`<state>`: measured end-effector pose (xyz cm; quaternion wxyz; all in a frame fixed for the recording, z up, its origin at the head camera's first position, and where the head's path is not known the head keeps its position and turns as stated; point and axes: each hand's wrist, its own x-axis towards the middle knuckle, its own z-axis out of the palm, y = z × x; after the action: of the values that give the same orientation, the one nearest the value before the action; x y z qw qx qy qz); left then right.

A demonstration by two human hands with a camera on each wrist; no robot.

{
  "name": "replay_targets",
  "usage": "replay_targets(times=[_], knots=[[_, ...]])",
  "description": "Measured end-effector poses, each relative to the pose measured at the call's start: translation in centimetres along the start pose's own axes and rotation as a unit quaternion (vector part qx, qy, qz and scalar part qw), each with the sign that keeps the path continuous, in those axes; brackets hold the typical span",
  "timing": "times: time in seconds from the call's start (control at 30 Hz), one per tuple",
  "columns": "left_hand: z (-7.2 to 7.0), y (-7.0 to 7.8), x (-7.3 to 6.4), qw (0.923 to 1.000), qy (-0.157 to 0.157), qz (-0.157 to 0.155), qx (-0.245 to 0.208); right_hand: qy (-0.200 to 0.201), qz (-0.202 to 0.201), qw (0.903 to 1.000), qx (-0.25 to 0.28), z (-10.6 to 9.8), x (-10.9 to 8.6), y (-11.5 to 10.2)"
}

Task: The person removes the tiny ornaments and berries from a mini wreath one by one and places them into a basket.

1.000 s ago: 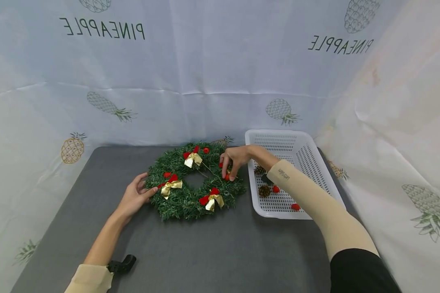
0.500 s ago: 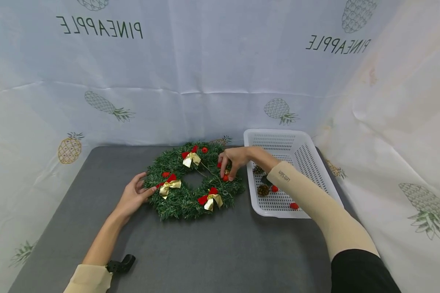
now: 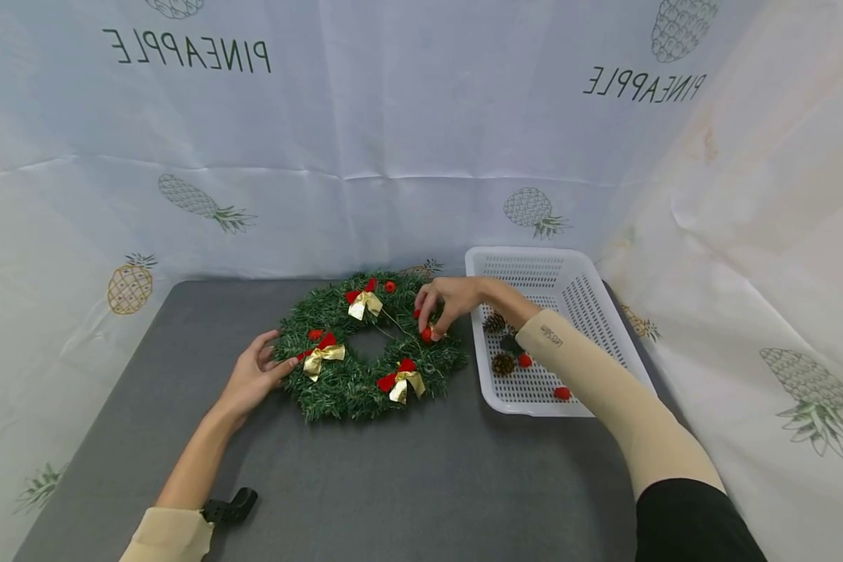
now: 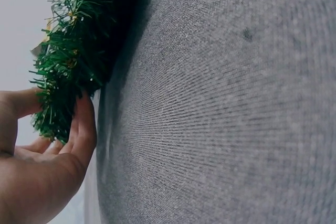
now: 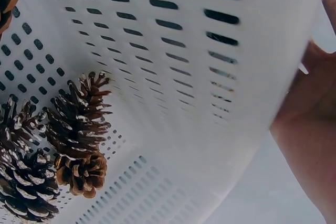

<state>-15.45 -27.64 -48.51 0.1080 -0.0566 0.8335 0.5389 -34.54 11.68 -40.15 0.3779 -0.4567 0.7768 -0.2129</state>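
A green wreath point(image 3: 344, 400) of tinsel-like needles lies on the grey table, bearing red-and-gold bows point(image 3: 403, 382) and small red berries point(image 3: 389, 286). My left hand point(image 3: 249, 378) grips its left edge, thumb on top near one bow; the left wrist view has the fingers point(image 4: 84, 129) curled beneath the needles. At the wreath's right side, my right hand point(image 3: 453, 299) pinches a red ball point(image 3: 426, 335) between thumb and fingers, low against the greenery. Another bit of red shows just under those fingers. In the right wrist view the basket wall covers most of the right hand point(image 5: 310, 114).
A white perforated basket point(image 3: 488, 386) stands right of the wreath, under my right forearm. It contains pine cones point(image 3: 503, 364) and loose red pieces point(image 3: 562, 393). A patterned white curtain point(image 3: 393, 117) hangs behind the table point(image 3: 365, 492).
My right hand and the pinched red ball have shifted slightly left and up over the wreath, the fingers changing their angle a little. The left hand keeps its grip; the head view drifts slightly.
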Motion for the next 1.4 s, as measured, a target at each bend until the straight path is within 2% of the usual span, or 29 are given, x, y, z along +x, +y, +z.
replay_targets(times=[0.33,0.57,0.9,1.03,1.23,1.4], knots=[[0.1,0.2,-0.1,0.9999,-0.001,0.008,-0.007,0.042,-0.033,0.9980,0.035,0.0,-1.1,-0.1],[0.0,0.2,-0.2,1.0000,0.000,0.001,-0.001,0.062,-0.060,0.9942,0.065,0.4,-1.1,-0.3],[0.0,0.1,-0.1,1.0000,0.001,0.004,-0.003,0.097,-0.074,0.9873,0.102,0.9,-0.8,-0.8],[0.0,0.2,-0.1,1.0000,0.001,0.004,-0.005,0.097,-0.081,0.9858,0.110,0.9,-0.9,-1.0],[0.1,0.3,-0.2,0.9999,0.001,0.007,-0.009,0.098,-0.072,0.9830,0.138,0.7,-1.1,-1.6],[0.0,0.2,-0.2,0.9999,0.000,0.009,-0.009,0.112,-0.066,0.9823,0.135,0.5,-1.6,-1.9]])
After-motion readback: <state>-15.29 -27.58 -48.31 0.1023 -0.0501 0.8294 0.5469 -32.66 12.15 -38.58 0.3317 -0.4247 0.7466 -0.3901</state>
